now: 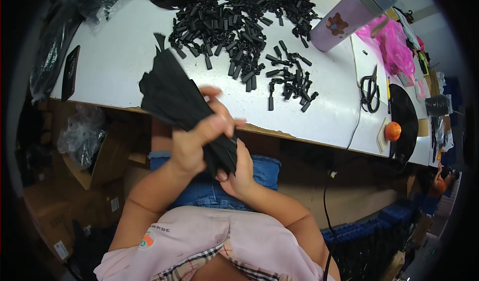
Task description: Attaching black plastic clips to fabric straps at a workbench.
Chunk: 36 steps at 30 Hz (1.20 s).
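Head view: a white table (pixel 119 76) spreads out ahead of the fingers, past its near edge. Well beyond the fingertips lies a heap of small black pieces (pixel 232 19). The black bundle of strips (pixel 172 91) is in the fingers, fanning out up and to their left. A lilac bottle (pixel 344 21) stands far to their right. The left hand (pixel 192 144) curls around the bundle's middle, its fingers blurred; the right hand (pixel 242 171) closes on the lower end, some fingers hidden. Further right lie scissors (pixel 369 94), then an orange fruit (pixel 393 131).
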Each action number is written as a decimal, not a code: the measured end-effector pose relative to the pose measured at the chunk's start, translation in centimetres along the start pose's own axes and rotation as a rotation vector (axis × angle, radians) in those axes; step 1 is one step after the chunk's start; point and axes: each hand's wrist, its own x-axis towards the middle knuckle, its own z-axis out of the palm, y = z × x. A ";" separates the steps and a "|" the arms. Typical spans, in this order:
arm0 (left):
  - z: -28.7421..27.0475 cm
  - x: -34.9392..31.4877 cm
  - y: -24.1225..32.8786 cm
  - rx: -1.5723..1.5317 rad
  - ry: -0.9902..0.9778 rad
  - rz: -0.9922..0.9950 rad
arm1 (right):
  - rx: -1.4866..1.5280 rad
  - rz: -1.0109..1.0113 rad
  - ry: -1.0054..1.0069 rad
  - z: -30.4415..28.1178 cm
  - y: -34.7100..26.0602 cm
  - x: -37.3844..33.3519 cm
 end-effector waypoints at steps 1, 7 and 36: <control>0.2 -0.6 -0.2 -0.017 -0.022 -0.050 | -0.001 -0.007 0.005 0.1 0.6 0.1; -0.4 -0.4 1.9 0.052 0.086 -0.080 | -1.161 -0.495 0.118 1.2 -1.6 -0.2; -3.1 -2.1 -1.8 0.385 -0.206 -0.124 | -0.831 -0.274 -0.020 2.8 -6.7 -1.5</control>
